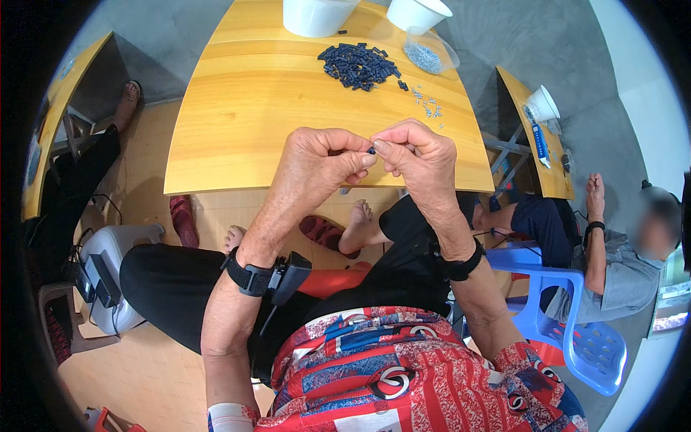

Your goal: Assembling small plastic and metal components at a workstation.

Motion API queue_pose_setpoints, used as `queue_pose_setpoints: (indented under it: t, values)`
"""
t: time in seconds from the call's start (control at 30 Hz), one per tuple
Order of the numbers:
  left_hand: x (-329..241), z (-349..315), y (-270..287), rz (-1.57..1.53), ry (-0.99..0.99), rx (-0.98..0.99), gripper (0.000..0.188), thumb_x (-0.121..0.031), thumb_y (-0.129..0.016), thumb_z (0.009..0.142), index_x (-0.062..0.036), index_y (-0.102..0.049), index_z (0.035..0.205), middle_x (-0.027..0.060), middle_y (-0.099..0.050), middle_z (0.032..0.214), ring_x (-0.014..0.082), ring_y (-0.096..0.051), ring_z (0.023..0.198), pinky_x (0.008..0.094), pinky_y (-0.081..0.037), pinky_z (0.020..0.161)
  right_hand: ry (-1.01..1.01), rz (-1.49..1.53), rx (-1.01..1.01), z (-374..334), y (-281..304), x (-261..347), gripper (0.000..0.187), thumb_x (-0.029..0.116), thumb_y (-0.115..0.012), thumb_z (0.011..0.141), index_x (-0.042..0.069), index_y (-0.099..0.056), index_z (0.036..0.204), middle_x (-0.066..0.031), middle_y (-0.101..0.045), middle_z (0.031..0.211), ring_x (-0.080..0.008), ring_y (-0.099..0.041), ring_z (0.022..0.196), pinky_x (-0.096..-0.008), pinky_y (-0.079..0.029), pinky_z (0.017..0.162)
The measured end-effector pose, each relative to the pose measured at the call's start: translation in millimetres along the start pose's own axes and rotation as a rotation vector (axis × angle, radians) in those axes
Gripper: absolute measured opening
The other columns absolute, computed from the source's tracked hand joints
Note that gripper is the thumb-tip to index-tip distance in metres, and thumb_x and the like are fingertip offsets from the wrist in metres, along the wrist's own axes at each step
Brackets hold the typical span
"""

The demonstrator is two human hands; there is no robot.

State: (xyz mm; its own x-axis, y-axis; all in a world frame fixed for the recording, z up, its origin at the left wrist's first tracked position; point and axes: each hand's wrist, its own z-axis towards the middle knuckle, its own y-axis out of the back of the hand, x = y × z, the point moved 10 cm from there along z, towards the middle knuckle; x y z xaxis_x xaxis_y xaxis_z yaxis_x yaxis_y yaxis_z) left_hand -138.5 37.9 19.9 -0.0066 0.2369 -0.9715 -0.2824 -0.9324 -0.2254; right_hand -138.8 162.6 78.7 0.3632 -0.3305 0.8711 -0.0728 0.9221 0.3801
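Above the near edge of the table my two hands meet, thumbs and fingertips pinched together. My left hand point(327, 155) grips a small dark plastic piece point(371, 150), mostly covered by the fingers. Against it presses my right hand point(421, 147), closed in a pinch; whatever its fingertips hold is too small to make out. Beyond the hands lies a heap of short dark blue-black plastic pieces point(358, 66). Several small silver screw-like parts point(430, 109) are scattered to its right, and more fill a clear bag or shallow dish point(425, 57).
On the wooden table point(237, 122), a white tub point(317, 16) stands at the back, with a white bowl point(417, 13) to its right. At the right, another person sits near a second table point(522, 122) and a blue plastic chair point(576, 309). A grey-white stool point(115, 266) stands left.
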Motion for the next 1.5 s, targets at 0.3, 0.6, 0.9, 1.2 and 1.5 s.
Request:
queue_pose_setpoints:
  t: [0.3,0.6,0.9,1.2,1.5]
  values:
    - [1,-1,1,0.007,0.027,-0.004,0.010,-0.006,-0.068,0.084,0.0013,-0.070,0.091,0.0051,-0.067,0.075,0.0083,-0.062,0.066,0.0209,-0.053,0.060,0.301,-0.306,-0.067,-10,-4,31,0.006,0.002,-0.069,0.077,0.000,-0.066,0.082,-0.0095,-0.062,0.076,-0.0205,-0.063,0.069,-0.0281,-0.049,0.060]
    - [2,-2,0,-0.024,0.053,0.027,0.010,-0.004,-0.068,0.083,0.0020,-0.069,0.092,0.0053,-0.066,0.072,0.0084,-0.061,0.063,0.0214,-0.053,0.059,0.405,-0.383,-0.015,-17,-7,38,0.014,0.002,-0.068,0.077,0.002,-0.067,0.091,-0.0104,-0.062,0.079,-0.0240,-0.063,0.070,-0.0301,-0.049,0.059]
    - [-10,-5,5,-0.020,-0.028,-0.051,0.006,-0.003,-0.069,0.082,0.0021,-0.070,0.084,0.0036,-0.064,0.065,0.0064,-0.058,0.056,0.0197,-0.048,0.049,0.451,-0.400,0.058,-19,-17,48,0.019,0.001,-0.067,0.076,0.003,-0.066,0.094,-0.0116,-0.061,0.083,-0.0272,-0.063,0.071,-0.0321,-0.051,0.060]
    - [-19,-7,10,-0.027,-0.058,-0.054,0.009,-0.005,-0.069,0.082,0.0001,-0.071,0.089,0.0043,-0.067,0.074,0.0078,-0.059,0.063,0.0207,-0.050,0.057,0.063,0.066,0.110,-7,-11,18,0.015,0.006,-0.063,0.087,-0.002,-0.068,0.099,-0.0041,-0.062,0.079,-0.0078,-0.058,0.057,-0.0206,-0.046,0.049]
    - [-29,-10,10,0.090,-0.176,-0.077,0.009,-0.005,-0.070,0.081,-0.0006,-0.072,0.089,0.0033,-0.066,0.076,0.0075,-0.059,0.064,0.0208,-0.049,0.057,-0.218,0.286,0.116,-3,-15,-5,0.017,0.002,-0.062,0.087,-0.006,-0.067,0.100,-0.0073,-0.065,0.076,-0.0081,-0.054,0.055,-0.0200,-0.043,0.049]
